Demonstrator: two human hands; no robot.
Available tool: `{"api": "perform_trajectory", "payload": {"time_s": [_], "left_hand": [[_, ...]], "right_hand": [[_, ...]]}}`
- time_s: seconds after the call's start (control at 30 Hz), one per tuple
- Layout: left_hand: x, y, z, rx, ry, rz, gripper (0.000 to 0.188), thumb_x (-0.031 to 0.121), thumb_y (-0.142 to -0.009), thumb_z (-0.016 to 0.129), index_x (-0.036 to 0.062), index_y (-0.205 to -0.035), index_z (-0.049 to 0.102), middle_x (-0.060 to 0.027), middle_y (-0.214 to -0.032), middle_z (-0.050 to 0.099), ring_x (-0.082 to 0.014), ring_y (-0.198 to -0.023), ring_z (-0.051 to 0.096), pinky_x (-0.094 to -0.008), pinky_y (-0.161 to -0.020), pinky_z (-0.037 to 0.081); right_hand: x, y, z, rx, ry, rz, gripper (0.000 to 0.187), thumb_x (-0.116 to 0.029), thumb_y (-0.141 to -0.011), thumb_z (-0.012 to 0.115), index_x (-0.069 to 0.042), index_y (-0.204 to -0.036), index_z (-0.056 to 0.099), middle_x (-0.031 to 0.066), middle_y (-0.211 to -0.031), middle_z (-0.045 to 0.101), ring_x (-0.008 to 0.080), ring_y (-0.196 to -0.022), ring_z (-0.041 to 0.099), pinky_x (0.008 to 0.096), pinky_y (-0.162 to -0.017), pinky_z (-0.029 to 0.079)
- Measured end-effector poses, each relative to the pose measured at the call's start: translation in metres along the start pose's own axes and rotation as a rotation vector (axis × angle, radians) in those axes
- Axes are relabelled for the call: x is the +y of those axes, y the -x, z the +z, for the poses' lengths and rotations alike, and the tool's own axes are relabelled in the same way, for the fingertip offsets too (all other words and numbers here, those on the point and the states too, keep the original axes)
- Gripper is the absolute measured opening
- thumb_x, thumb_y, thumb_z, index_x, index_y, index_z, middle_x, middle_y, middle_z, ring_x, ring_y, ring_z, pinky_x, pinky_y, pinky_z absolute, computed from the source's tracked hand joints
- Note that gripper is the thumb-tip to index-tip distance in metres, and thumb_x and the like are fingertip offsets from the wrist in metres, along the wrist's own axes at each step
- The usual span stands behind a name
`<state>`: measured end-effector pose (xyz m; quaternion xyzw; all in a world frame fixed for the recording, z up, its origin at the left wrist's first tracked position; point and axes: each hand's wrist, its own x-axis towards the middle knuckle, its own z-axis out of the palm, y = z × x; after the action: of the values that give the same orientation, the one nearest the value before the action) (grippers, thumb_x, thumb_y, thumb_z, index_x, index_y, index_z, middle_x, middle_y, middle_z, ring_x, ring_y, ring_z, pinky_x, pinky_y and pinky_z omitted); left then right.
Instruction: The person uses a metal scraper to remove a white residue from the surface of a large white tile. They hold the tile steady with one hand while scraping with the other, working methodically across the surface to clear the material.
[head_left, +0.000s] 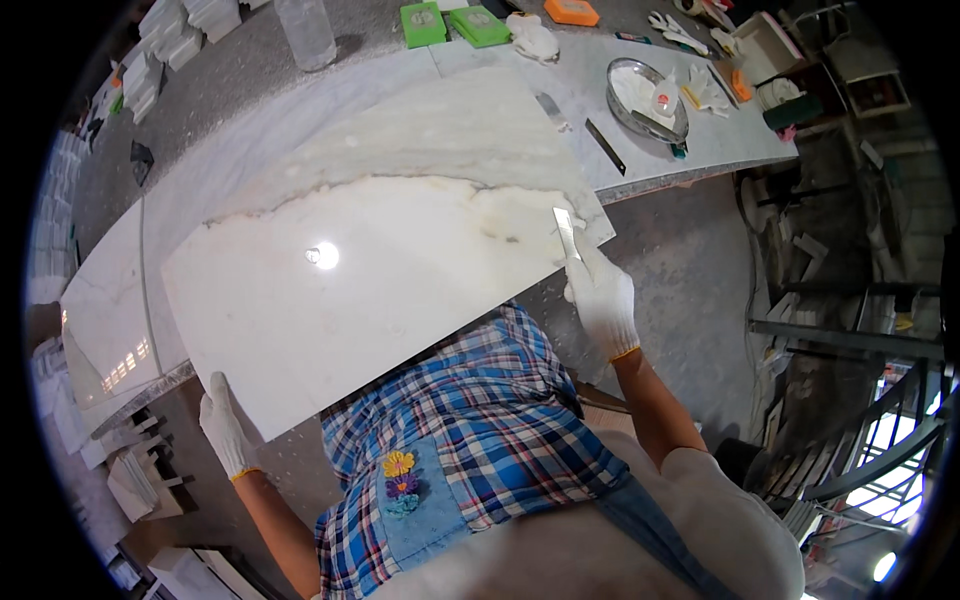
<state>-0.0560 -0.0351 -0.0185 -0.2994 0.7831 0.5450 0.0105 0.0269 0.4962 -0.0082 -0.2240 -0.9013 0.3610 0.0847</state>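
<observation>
A polished white marble slab [350,290] with a grey-brown vein lies across the workbench and overhangs its near edge toward my apron. My left hand [226,425], in a white knit glove, grips the slab's near left edge; a finger shows along the edge and the others are hidden. Over the near right corner, my gloved right hand [600,297] is closed around a flat metal scraper [566,232]. Its blade points away from me, above or against the slab's surface; which one I cannot tell.
On the bench [720,150] stand a metal bowl [622,85] of white powder, a dark blade strip [605,147], a small putty knife [551,110] and white gloves [708,92]. Green boxes [480,27], an orange box [571,11] and a clear plastic container [306,35] line the far side.
</observation>
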Motion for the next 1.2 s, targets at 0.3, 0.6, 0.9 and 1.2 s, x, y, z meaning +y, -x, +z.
{"api": "perform_trajectory", "payload": {"time_s": [0.3, 0.6, 0.9, 1.2], "left_hand": [[-0.003, -0.004, 0.001, 0.018, -0.043, 0.012, 0.040, 0.036, -0.101, 0.063, -0.0037, -0.102, 0.065, -0.0042, -0.092, 0.066, -0.0105, -0.078, 0.060, -0.0279, -0.070, 0.052], [0.001, 0.002, 0.005, 0.054, -0.039, 0.052, 0.041, 0.037, -0.101, 0.064, -0.0033, -0.100, 0.064, -0.0037, -0.087, 0.064, -0.0103, -0.073, 0.059, -0.0278, -0.066, 0.051], [-0.011, -0.005, -0.001, 0.009, -0.021, 0.053, 0.041, 0.034, -0.102, 0.063, -0.0064, -0.109, 0.066, -0.0053, -0.094, 0.068, -0.0110, -0.083, 0.062, -0.0279, -0.074, 0.052], [0.014, 0.005, 0.006, 0.078, -0.197, 0.065, 0.047, 0.040, -0.097, 0.066, -0.0066, -0.093, 0.066, -0.0007, -0.078, 0.057, -0.0104, -0.072, 0.046, -0.0306, -0.066, 0.043]], "right_hand": [[-0.010, -0.022, -0.024, 0.016, -0.133, 0.236, 0.047, -0.023, -0.098, 0.050, -0.016, -0.144, 0.057, 0.0105, -0.078, 0.066, 0.0162, -0.061, 0.055, 0.0317, -0.063, 0.049], [-0.014, -0.017, -0.019, -0.039, -0.106, 0.228, 0.045, -0.015, -0.099, 0.055, -0.008, -0.143, 0.057, 0.0043, -0.082, 0.066, 0.0074, -0.063, 0.053, 0.0273, -0.060, 0.047], [-0.017, 0.000, -0.011, -0.007, -0.272, 0.270, 0.046, -0.013, -0.101, 0.053, -0.001, -0.146, 0.053, -0.0017, -0.077, 0.058, 0.0062, -0.063, 0.048, 0.0246, -0.058, 0.044], [-0.092, 0.055, 0.042, -0.443, -0.137, -0.032, 0.045, -0.017, -0.096, 0.058, -0.010, -0.140, 0.058, 0.0177, -0.074, 0.063, 0.0310, -0.065, 0.065, 0.0386, -0.063, 0.053]]}}
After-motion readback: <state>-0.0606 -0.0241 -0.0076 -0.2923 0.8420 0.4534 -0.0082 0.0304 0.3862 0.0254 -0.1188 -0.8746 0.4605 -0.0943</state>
